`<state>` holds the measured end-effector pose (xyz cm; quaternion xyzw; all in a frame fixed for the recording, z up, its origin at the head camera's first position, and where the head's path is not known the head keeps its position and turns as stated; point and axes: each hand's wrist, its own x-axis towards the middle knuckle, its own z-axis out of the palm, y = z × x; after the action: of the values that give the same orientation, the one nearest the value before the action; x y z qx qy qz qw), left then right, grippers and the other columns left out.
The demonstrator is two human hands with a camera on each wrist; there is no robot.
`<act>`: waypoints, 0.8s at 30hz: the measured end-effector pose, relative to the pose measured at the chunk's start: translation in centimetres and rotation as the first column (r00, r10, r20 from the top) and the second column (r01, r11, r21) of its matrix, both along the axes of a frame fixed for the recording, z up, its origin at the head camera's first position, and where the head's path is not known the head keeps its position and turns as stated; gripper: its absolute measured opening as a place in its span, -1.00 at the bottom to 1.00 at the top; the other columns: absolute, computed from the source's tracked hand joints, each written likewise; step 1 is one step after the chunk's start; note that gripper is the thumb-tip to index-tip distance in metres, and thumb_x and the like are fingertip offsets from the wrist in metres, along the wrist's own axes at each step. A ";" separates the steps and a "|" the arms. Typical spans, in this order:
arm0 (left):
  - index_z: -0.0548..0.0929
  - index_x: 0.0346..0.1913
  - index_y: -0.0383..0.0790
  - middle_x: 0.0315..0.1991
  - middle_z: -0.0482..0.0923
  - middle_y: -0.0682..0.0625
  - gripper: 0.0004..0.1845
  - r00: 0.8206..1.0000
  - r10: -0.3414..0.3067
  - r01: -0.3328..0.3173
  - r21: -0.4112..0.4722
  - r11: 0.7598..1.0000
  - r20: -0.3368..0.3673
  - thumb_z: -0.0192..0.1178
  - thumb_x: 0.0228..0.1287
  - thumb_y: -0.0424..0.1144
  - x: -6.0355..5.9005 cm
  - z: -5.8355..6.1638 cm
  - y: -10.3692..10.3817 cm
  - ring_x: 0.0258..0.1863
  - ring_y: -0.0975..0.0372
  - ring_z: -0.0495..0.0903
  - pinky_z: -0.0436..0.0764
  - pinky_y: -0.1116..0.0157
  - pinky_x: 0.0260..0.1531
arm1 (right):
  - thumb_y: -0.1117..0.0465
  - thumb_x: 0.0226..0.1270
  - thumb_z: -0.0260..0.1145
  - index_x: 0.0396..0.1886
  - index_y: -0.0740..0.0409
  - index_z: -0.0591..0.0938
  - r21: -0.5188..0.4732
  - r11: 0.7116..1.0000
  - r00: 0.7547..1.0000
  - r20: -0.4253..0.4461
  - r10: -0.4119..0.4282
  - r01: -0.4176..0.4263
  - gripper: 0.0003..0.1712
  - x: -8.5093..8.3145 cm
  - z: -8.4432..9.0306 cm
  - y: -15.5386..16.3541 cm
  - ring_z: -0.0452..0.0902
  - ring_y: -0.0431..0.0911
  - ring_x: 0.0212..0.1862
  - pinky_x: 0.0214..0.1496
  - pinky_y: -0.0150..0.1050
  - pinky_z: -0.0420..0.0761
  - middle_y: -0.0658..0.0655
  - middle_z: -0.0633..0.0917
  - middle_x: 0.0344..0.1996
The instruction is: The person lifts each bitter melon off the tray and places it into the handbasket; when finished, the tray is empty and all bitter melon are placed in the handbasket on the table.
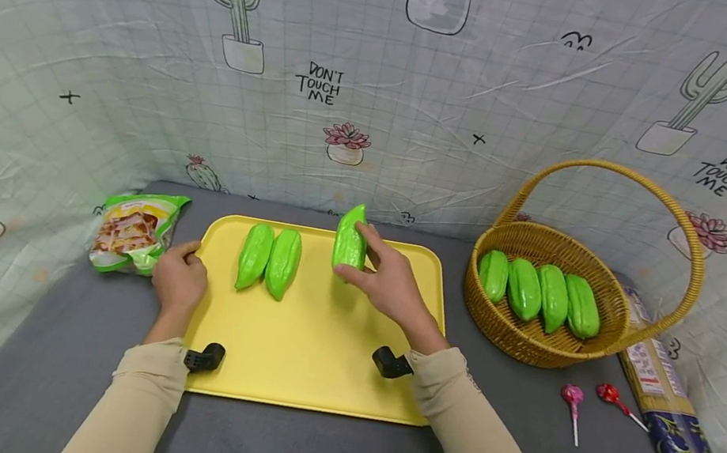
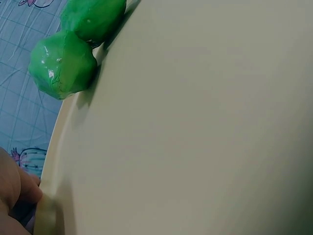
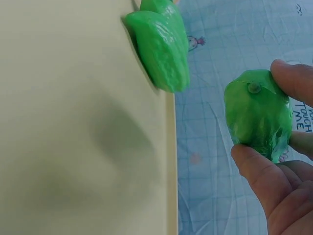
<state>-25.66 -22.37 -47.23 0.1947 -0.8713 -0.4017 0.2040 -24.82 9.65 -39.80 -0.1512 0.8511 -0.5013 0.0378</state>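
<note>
My right hand (image 1: 391,279) pinches a glossy green bitter melon (image 1: 349,244) between thumb and fingers, raised over the upper middle of a yellow tray (image 1: 305,361). The right wrist view shows its stem end (image 3: 254,88) facing the camera. Two more bitter melons, one on the left (image 1: 254,256) and one beside it (image 1: 283,263), lie side by side in the tray's upper left. At the tray's left rim, my left hand (image 1: 180,278) grips the edge with bent fingers; the left wrist view shows its fingertips (image 2: 32,191) at the rim.
Right of the tray stands a wicker basket (image 1: 522,355) with a tall handle, holding several bitter melons (image 1: 524,289). A pink lollipop (image 1: 572,394), a red lollipop (image 1: 608,392) and a long package (image 1: 657,388) lie near it. A snack bag (image 1: 133,232) sits beyond my left hand.
</note>
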 end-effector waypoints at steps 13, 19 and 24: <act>0.65 0.20 -0.47 0.19 0.60 -0.43 -0.57 1.000 -0.001 0.001 -0.007 1.000 0.000 -0.16 0.49 -0.45 -0.1 0.0 0.1 0.25 -0.27 0.52 0.45 -0.18 0.34 | 0.17 0.35 0.45 0.64 0.05 0.17 -0.089 0.996 0.999 0.013 -0.029 0.030 -0.04 0.1 0.4 2.3 0.18 0.12 0.59 0.36 -0.06 0.60 0.26 0.01 0.66; 0.65 0.20 -0.47 0.19 0.59 -0.43 -0.56 1.000 -0.005 0.005 -0.005 1.000 0.000 -0.16 0.48 -0.46 0.0 0.0 0.1 0.25 -0.27 0.52 0.45 -0.18 0.34 | 0.14 0.35 0.45 0.64 -0.03 0.19 -0.080 0.994 0.998 0.015 -0.067 0.068 -0.05 0.3 0.6 3.9 0.21 0.18 0.57 0.34 -0.01 0.60 0.22 0.06 0.65; 0.65 0.21 -0.46 0.20 0.59 -0.42 -0.56 1.000 -0.001 0.001 -0.005 1.000 0.008 -0.16 0.48 -0.44 0.0 0.0 0.1 0.26 -0.27 0.52 0.44 -0.18 0.35 | 0.12 0.35 0.45 0.64 -0.09 0.18 -0.099 0.992 0.997 0.031 -0.077 0.080 -0.04 0.5 0.8 5.1 0.21 0.18 0.57 0.33 0.00 0.60 0.20 0.10 0.64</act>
<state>-25.66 -22.29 -47.24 0.1953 -0.8732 -0.3987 0.2009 -24.33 14.74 -39.01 -0.1124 0.8297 -0.5463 0.0219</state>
